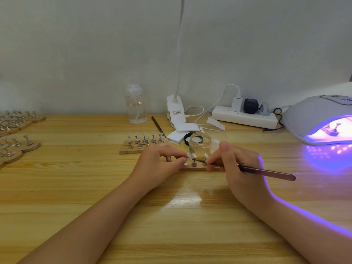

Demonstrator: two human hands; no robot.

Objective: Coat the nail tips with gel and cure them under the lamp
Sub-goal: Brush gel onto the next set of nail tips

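A small wooden base [192, 168] with nail tips on metal stands lies mid-table between my hands. My left hand [158, 164] pinches one nail tip stand [187, 157] at the base's left end. My right hand [236, 166] grips a dark brown brush [266, 171], its tip pointing left at the nail tips. Just behind stands an open glass gel jar [200, 144]. The grey curing lamp [320, 115] glows purple at the right, with a stand of tips inside it.
Another wooden base of nail tips [142, 144] sits left of the jar. More tip stands [17, 143] crowd the far left edge. Behind are a clear bottle [135, 104], a clip lamp [176, 111], white pads [180, 135], a second brush [158, 126] and a power strip [243, 117].
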